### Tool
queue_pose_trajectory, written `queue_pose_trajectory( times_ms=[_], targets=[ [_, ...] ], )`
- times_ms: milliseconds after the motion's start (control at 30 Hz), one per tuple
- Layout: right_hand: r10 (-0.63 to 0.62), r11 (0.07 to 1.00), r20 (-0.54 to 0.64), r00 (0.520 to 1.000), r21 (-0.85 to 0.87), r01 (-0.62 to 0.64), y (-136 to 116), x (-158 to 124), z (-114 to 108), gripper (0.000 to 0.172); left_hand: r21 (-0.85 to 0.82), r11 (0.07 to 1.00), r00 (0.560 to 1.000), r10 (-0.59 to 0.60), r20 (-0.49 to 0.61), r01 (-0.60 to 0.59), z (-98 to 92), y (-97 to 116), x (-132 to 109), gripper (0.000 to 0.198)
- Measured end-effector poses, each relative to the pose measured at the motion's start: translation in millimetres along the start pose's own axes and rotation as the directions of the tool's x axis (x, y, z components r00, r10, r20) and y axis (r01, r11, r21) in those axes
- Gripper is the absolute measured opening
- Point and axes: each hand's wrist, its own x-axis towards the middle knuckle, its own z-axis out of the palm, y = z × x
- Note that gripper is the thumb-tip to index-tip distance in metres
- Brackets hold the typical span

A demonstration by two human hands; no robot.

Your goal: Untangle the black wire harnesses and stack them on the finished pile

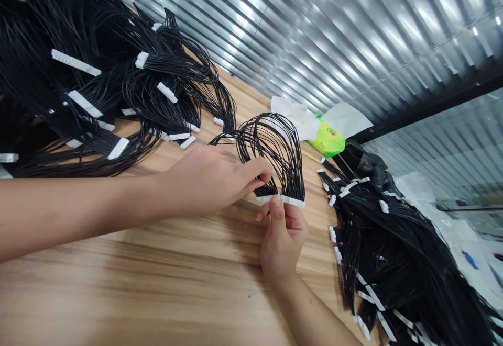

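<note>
Our right hand [283, 244] is closest to us, low over the wood table [157, 267]. Its thumb [276, 204] and a finger press shut on a white plug [281, 200], and the other fingers curl in below. Our left hand [208, 178] reaches in from the left side. Its fingers [259, 170] close on the black wires [271, 147] just above the plug, pinching them in a tight bunch. So both hands grip the same bundle, and they hold it up off the table, near the middle.

The wires rise from the plug and bend over in big loops, with the plug at the bottom. This one bundle is in our hands. Many more lie on the table.

To the left is a big pile [168, 68] of black loops with white plugs poking out. To the right is another big pile [393, 252], and its plugs sit along the edge nearest us. The two piles look much the same, so we cannot tell which bundles are done and which are left.

Farther off, past the bundle, a green packet [328, 139] sits by some white plastic [294, 115]. A black glove [373, 170] lies at the far end of the right pile. Behind it all is a ribbed metal wall [353, 37].
</note>
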Motion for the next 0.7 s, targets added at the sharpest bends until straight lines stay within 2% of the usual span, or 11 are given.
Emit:
queue_pose_trajectory(
  times_ms=[167,367,567,700],
  targets=[
    [0.008,0.999,0.007,1.000,-0.036,-0.008,0,1,-1,0.031,0.093,0.996,0.998,-0.008,0.055,0.003,-1.4,0,2,0.022],
    [0.015,0.999,0.017,1.000,-0.042,-0.014,-2,1,0,0.032,0.110,0.993,0.994,0.034,0.106,-0.045,-0.1,-3,1,0.013],
    [0.005,1.000,0.020,1.000,0.009,-0.006,0,0,-1,0.029,0.114,0.985,0.991,0.134,0.000,-0.133,-1.8,-10,0,0.027],
    [-0.012,0.999,0.013,1.000,0.043,0.011,1,0,-1,0.029,0.107,0.968,0.965,0.239,-0.104,-0.228,-2.4,-18,0,0.028]
  ],
)
